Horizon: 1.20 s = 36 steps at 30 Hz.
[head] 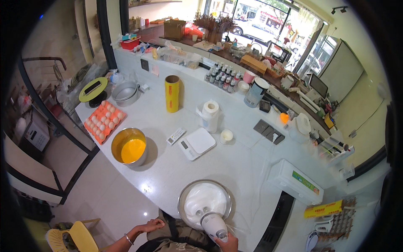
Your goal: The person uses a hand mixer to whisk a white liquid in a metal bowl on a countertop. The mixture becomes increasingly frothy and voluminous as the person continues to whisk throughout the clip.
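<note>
My right hand (230,243) grips the handle of a white electric hand mixer (212,223). Its beaters dip into glossy white foam (206,197) in a wide stainless steel bowl (229,197), which sits at the counter's near edge. My left hand (155,225) hangs by my thigh with its fingers curled and nothing visible in it; a metal bangle circles that wrist. Farther left, a deep metal bowl (142,158) contains a yellow-orange mixture (133,151). A white digital kitchen scale (201,141) lies beyond the foam, with a small white cup (226,136) to its right.
An orange egg tray (101,140) with many eggs lies on the left, near round cake tins (124,94) and a green turntable (93,89). A yellow film roll (172,97) and paper towels (210,118) stand at the back. A white plastic case (294,181) lies right of the cord.
</note>
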{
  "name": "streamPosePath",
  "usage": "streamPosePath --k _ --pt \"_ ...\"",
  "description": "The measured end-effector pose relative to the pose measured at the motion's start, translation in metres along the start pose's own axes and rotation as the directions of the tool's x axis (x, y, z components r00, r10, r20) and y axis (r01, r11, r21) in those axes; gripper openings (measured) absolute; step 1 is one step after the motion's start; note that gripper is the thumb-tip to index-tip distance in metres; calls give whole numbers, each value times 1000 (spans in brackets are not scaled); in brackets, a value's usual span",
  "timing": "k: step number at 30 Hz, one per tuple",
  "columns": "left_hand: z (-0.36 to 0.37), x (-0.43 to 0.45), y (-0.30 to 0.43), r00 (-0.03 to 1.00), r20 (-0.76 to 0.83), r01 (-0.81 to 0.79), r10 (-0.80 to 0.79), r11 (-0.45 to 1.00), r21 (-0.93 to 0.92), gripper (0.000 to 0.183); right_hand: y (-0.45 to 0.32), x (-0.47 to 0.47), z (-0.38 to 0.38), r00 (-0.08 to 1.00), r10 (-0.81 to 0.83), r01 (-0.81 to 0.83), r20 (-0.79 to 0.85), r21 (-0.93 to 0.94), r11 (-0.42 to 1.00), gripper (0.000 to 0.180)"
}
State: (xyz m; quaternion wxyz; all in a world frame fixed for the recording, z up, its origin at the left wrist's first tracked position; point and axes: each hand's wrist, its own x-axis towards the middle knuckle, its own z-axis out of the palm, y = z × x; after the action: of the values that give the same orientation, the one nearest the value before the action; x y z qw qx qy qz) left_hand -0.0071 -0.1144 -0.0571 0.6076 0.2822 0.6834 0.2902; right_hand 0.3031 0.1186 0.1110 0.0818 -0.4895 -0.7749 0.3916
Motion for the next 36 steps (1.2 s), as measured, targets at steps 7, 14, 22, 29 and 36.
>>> streamPosePath --k 7,14,22,29,36 --pt "-55 -4 19 934 247 82 -258 827 556 55 -24 2 -16 999 -43 43 4 72 996 48" --pt "-45 69 160 945 -301 -196 128 959 -206 47 -35 0 -22 988 -105 114 112 -73 991 49" --pt "-36 93 202 992 -113 -82 55 963 -258 24 -47 11 -10 959 -280 283 45 -79 956 52" --pt "-27 79 201 999 -50 -38 22 934 -356 24 -53 24 -5 926 -377 375 -7 -98 922 51" --pt "2 49 198 987 -109 -155 117 862 -482 26 -55 27 -15 949 -284 287 -135 -1 958 47"
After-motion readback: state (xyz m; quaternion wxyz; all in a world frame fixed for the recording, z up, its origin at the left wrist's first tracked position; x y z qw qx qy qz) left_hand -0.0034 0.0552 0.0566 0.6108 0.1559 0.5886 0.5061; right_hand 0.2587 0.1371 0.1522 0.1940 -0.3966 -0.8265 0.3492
